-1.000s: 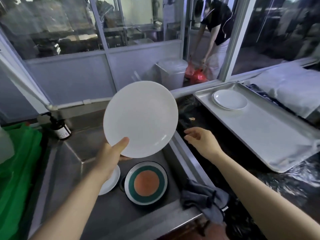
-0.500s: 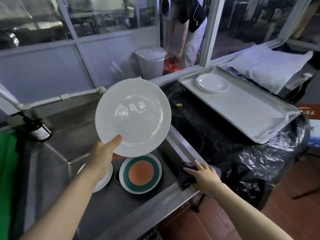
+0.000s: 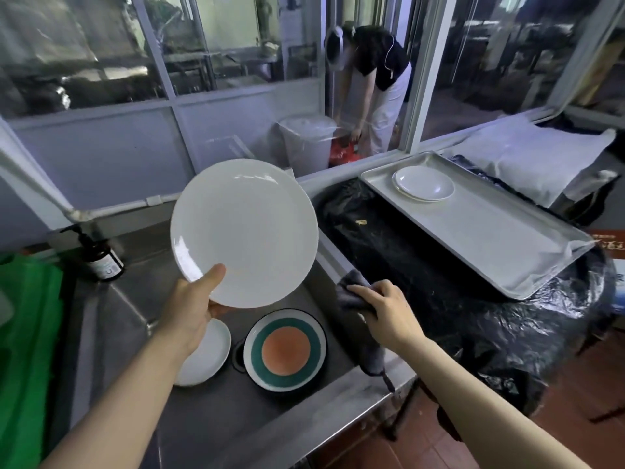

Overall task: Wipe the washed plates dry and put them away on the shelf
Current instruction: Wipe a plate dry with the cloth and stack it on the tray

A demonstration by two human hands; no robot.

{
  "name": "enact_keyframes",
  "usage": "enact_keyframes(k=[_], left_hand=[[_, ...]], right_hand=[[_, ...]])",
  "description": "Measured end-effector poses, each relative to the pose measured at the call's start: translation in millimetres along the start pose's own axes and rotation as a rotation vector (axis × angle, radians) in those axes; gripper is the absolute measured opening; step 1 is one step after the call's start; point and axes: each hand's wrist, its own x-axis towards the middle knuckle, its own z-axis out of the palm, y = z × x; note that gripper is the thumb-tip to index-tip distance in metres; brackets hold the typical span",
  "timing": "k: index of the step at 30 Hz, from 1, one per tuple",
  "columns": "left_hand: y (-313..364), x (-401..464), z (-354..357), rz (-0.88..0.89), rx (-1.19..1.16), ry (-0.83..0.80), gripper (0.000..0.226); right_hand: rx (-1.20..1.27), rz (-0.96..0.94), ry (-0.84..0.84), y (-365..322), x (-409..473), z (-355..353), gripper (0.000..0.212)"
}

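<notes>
Left grip (image 3: pixel 189 306) pinches the white plate (image 3: pixel 244 231) by its lower rim, face tilted up over the sink (image 3: pixel 111 319); right grip (image 3: pixel 389 311), fingers curled on the grey cloth (image 3: pixel 351 292), sits just right of and below the plate, so cloth is nearer

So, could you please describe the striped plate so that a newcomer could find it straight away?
Look into the steel sink at the bottom of the view. On its floor, below the large white plate held up by the left hand, lies the striped plate. Unlike the small white plate beside it, it has an orange centre and a green ring.
</notes>
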Motion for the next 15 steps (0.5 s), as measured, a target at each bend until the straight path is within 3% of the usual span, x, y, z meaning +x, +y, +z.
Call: enact_keyframes(k=[6, 9, 11, 15], left_hand=[[33, -3, -10, 0.120, -0.047, 0.030, 0.026], [53, -9, -16, 0.195, 0.016, 0.132, 0.020], [67, -15, -18, 0.230, 0.071, 0.213, 0.030], [90, -30, -19, 0.326, 0.175, 0.217, 0.026]], right_hand=[[0.173, -0.167, 0.205, -68, 56, -59, 0.059], [0.148, -0.339, 0.311, -104, 80, -88, 0.058], [0.110, -0.453, 0.386, -130, 95, -104, 0.056], [-0.001, -0.643, 0.531, -181, 128, -125, 0.046]])
